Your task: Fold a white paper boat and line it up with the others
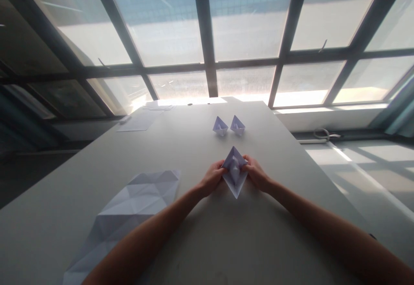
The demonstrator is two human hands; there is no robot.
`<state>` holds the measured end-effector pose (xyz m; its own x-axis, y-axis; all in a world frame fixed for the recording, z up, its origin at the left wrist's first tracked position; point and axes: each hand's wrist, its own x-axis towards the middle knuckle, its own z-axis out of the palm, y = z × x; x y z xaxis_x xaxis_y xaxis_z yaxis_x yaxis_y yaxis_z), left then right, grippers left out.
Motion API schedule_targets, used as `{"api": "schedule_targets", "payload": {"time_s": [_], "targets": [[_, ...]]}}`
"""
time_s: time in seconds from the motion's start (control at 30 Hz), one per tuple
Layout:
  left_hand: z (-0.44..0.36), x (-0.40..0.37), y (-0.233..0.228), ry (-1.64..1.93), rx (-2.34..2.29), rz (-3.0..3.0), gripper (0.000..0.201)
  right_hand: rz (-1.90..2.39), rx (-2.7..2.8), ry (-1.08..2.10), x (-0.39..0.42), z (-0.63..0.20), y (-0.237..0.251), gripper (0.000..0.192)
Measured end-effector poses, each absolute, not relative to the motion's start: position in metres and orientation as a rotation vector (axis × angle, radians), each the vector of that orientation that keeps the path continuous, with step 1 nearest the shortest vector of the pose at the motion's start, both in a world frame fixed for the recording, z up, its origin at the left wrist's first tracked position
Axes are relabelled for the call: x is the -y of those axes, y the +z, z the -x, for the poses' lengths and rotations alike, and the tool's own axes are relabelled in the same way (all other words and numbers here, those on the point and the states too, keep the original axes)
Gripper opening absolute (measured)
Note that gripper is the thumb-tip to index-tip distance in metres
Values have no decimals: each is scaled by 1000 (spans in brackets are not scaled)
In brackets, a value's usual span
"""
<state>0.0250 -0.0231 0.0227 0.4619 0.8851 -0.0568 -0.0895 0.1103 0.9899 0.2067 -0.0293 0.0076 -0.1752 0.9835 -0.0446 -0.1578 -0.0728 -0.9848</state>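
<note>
Mid-fold on a paper boat (235,173), pale lilac paper, diamond outline, one point toward the window, the other toward the body. Lying at the centre of the grey counter (265,233), near edge of the paper flat on the surface.

Left hand (211,179) pinching the left flap; right hand (257,177) pinching the right flap. Both grips narrow, fingertips closed on the paper edges at the middle of the diamond, thumbs uppermost. Wrists low, forearms converging from the near edge of the counter.

Step in hand, by the look of it: spreading the folded diamond from its centre, the pull-apart that opens a hull. Central ridge already raised between the two grips. Judged well along, not yet opened out.

Next move calls for an even outward pull from both sides, gentle, with the lower point kept from tearing; then flattening of the base so the piece stands. Uneven pull likely to skew the keel crease.

Beyond the hands: two finished paper boats, left one (220,126) and right one (237,125), standing just beside each other, well apart from the work. Near left: large creased sheet (129,211), unfolded, many diagonal crease lines, touching nothing else. Far left: flat sheets (137,122) near the counter's back edge. Window frame (207,61) behind, strong backlight, detail in the folds hard to read.
</note>
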Motion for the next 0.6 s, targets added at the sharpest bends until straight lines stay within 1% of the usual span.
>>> {"api": "schedule_targets", "payload": {"time_s": [0.17,0.33,0.5,0.6], "targets": [[-23,21,21,842,-939,-1427,28,1196,1301,1380,30,-202,7,33],[-20,17,15,823,-1098,-1647,19,1200,1366,1306,26,-201,-2,30],[-19,15,10,818,-1160,-1766,23,1154,1451,1220,27,-201,-1,27],[-18,14,8,780,-1160,-1802,24,1164,1497,1157,28,-202,2,31]]}}
